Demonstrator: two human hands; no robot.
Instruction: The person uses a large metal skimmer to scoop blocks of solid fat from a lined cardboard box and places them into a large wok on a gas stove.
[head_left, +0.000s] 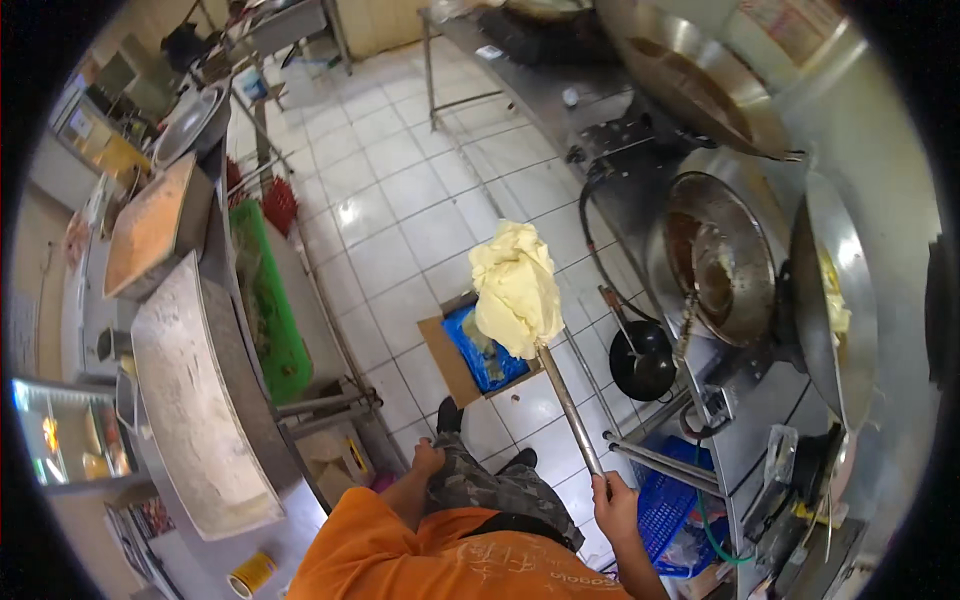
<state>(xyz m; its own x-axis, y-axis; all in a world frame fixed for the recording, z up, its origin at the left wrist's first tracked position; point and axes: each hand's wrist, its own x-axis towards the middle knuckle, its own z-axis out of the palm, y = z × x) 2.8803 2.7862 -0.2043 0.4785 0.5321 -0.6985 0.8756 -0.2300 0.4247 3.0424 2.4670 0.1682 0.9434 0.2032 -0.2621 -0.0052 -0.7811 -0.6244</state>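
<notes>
My right hand (616, 504) grips the end of a long metal handle (568, 409), perhaps of a wok ladle or turner. Its head is hidden under a big pale-yellow lump of soft fat (517, 289), like margarine or shortening. Below the lump, on the floor, an open cardboard box (446, 358) lined with blue plastic (476, 349) holds more of the pale stuff. My left hand (427, 457) is down by my thigh, against the camouflage trousers (480, 476). Its fingers are too small and partly turned away to judge.
Right, a steel stove counter (555, 120) carries a wok with brown residue (720, 259) and a large pan with yellow fat (844, 300). A black wok (641, 360) and blue crate (667, 517) sit lower. Left stand a metal tray (199, 420), an orange-filled tray (154, 225) and a green-rimmed tub (289, 352).
</notes>
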